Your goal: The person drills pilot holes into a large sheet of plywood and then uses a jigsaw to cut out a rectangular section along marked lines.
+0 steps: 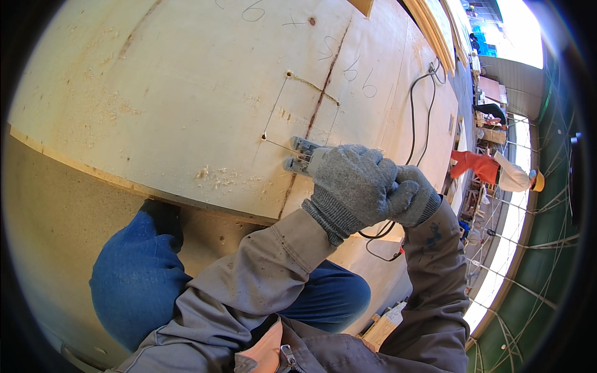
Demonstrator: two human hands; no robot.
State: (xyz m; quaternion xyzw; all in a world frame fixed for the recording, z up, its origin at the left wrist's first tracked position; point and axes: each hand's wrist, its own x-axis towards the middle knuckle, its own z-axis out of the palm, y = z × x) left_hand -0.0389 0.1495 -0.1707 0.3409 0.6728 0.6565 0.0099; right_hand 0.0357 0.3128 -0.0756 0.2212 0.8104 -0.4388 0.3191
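Note:
Both my hands wear grey knit gloves and are wrapped round a jigsaw, whose grey forked base plate (301, 155) rests on a large pale wood panel (186, 93). My left hand (351, 180) covers the front of the tool's body. Behind it, my right hand (415, 194) closes round the rear, and most of the tool is hidden under the gloves. A pencilled rectangle lies ahead of the base. Drilled holes mark two of its corners, and a sawdust-filled cut (313, 88) runs along its far side. From the nearer hole, a thin line leads to the jigsaw.
A black power cord (413, 118) loops across the panel at right. Sawdust (217, 178) is scattered near the panel's front edge. Stacked boards (432, 31) lie at the far right. Beyond them, a person in a yellow helmet (538, 181) and red trousers is bent over. My knee (137, 273) is below the edge.

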